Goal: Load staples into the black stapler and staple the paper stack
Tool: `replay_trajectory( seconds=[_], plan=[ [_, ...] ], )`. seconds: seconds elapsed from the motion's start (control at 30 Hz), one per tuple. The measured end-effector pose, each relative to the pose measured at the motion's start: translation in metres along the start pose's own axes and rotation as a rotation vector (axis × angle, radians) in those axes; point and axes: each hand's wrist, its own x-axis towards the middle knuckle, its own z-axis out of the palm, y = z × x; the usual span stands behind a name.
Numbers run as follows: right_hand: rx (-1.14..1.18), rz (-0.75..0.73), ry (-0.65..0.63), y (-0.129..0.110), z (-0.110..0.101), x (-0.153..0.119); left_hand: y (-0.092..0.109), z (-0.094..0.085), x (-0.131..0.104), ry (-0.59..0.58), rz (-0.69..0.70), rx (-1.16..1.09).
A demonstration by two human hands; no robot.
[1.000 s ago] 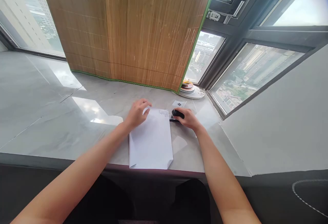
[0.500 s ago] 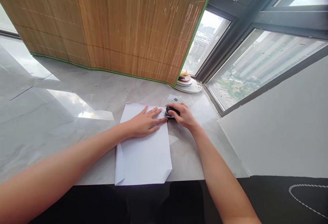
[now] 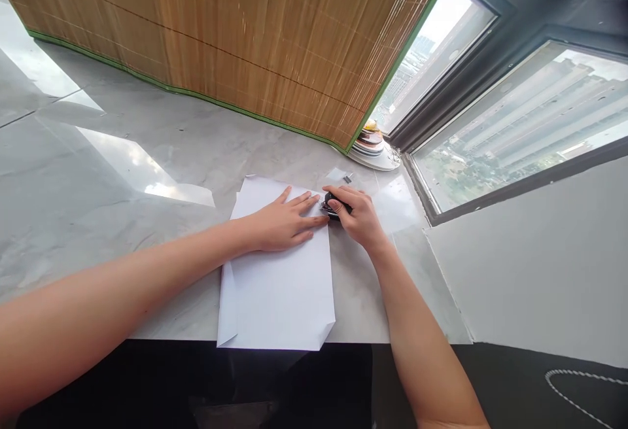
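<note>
White sheets of paper [image 3: 282,298] lie on the marble-patterned surface, with folded lower corners and the near edge slightly past the surface's front edge. My left hand [image 3: 282,222] rests flat on their upper part, fingers spread toward the right. At the upper right edge of the paper, my right hand [image 3: 357,214] is wrapped round a black stapler [image 3: 334,206], thumb and fingers on its top. The stapler's front end meets the paper's edge beside my left fingertips; its jaws are too small to make out. Small dark staple strips [image 3: 347,179] lie just beyond my right hand.
A bamboo blind [image 3: 235,43] with green edging hangs across the back. Stacked round discs or plates [image 3: 375,148] sit in the corner by the window [image 3: 530,128]. A white wall [image 3: 530,265] borders the right side. A twisted cord [image 3: 569,377] lies at the lower right.
The camera view has shifted and tilted a little. Both hands keep their places, the left flat on the paper and the right round the stapler at its edge.
</note>
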Motion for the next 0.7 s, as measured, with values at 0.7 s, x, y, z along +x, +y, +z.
replay_trajectory(
  seconds=[0.7],
  plan=[
    [-0.14, 0.042, -0.028, -0.0111, 0.0049, 0.002, 0.0003, 0.0032, 0.0003, 0.021, -0.019, -0.042]
  ],
)
